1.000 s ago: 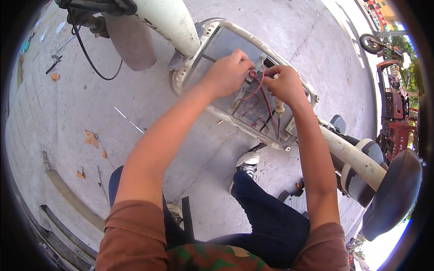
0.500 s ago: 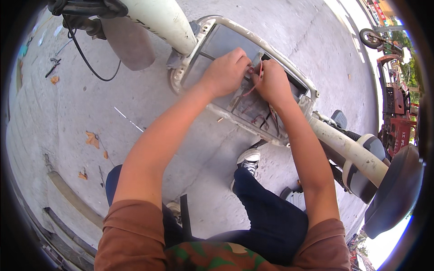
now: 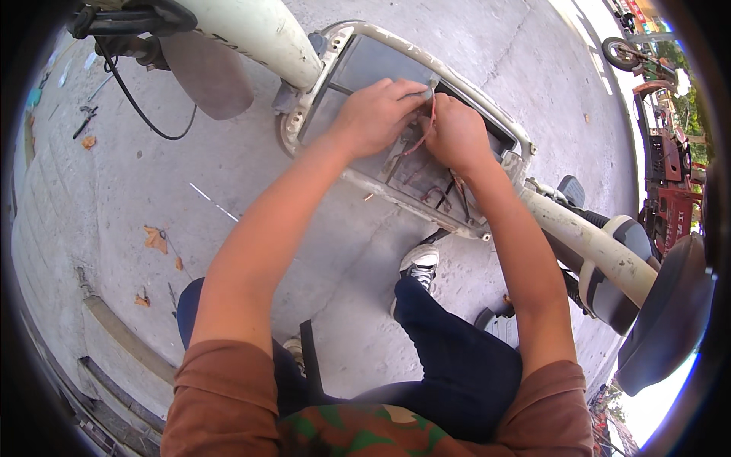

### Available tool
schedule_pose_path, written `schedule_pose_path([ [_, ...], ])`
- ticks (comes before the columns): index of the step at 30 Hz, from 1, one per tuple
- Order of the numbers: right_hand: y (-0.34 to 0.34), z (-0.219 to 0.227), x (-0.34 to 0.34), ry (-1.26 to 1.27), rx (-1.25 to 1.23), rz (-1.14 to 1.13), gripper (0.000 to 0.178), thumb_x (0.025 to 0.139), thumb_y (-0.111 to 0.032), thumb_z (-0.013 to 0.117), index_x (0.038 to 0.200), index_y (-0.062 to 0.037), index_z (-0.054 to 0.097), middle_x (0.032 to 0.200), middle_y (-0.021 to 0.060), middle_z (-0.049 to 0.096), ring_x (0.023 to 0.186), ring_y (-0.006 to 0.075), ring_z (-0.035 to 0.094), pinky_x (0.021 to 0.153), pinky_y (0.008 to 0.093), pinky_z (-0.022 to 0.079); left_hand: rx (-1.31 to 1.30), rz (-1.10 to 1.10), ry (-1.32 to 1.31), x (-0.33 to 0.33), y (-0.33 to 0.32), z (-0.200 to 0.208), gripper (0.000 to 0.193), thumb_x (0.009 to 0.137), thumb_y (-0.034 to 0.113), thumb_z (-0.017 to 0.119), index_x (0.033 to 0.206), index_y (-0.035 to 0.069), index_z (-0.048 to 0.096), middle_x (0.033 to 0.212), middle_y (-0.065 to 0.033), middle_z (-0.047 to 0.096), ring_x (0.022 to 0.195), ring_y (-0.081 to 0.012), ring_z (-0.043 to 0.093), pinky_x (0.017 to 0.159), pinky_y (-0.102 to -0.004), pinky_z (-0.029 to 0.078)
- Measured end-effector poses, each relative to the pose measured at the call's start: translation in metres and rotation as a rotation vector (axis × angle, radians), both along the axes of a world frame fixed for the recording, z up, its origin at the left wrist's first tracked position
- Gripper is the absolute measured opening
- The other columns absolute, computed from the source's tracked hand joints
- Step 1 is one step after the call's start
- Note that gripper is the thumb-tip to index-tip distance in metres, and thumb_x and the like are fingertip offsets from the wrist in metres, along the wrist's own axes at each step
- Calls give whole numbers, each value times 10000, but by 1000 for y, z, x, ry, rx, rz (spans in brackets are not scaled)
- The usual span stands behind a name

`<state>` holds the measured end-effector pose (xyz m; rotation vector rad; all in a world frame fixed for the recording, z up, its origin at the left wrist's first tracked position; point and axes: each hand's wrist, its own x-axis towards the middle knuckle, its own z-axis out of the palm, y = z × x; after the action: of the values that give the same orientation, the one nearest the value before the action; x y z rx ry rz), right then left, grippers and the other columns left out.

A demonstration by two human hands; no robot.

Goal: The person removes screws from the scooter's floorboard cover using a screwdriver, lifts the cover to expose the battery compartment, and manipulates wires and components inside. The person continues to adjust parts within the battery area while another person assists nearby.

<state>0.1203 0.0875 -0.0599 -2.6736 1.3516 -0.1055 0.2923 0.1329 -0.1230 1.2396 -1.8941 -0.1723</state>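
My right hand [image 3: 458, 135] is closed over the frame's open compartment, its fingers curled round a thin red wire [image 3: 415, 145] that hangs down in front of them. Right beside it, my left hand [image 3: 381, 114] reaches in with bent fingers pressed together, their tips meeting the right hand's; what they pinch is hidden. Both hands are above the pale metal footboard frame [image 3: 373, 183] of an electric scooter. A dark grey block [image 3: 373, 65] fills its far left section. More loose wires [image 3: 442, 194] lie in the near right section.
The scooter's white front column [image 3: 263, 38] rises at upper left, with a black cable [image 3: 145, 122] looping down. Its rear tube [image 3: 586, 232] and dark seat [image 3: 662, 316] are at right. Pliers [image 3: 85, 122] and a thin rod [image 3: 213, 200] lie on the concrete. A red vehicle [image 3: 674, 206] stands far right.
My left fingers have stretched farther over toward the right hand, covering the small reddish piece that showed between the hands. The view has shifted slightly.
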Motion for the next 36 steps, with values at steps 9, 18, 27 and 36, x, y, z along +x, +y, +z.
schedule_pose_path([
  [9,-7,2,-7,-89,89,-30,325,846,-236,747,979,23,602,917,230,692,889,403,680,758,469,540,75,-72,-1,7,-8,-1,285,891,167,701,1174,146,722,1287,22,672,966,-253,635,863,-346,537],
  [18,-13,9,-13,-104,170,-30,394,827,-333,804,1013,-8,681,850,230,693,822,390,671,737,443,518,96,-29,-239,26,-22,15,539,820,390,770,1288,156,639,1351,-4,613,1120,-216,569,1005,-391,464],
  [27,-27,0,-22,-149,145,177,380,857,-360,755,874,-2,627,770,206,668,773,414,651,699,475,512,52,-72,-425,40,-55,16,922,744,635,744,1481,159,461,1528,-26,454,1440,-285,367,1200,-465,288],
  [36,-22,-2,-22,-156,54,179,372,856,-384,740,831,-33,622,749,171,673,753,390,661,675,477,513,-3,-106,-539,39,-55,21,804,779,602,724,1473,266,494,1515,86,481,1365,-243,430,1131,-455,321],
])
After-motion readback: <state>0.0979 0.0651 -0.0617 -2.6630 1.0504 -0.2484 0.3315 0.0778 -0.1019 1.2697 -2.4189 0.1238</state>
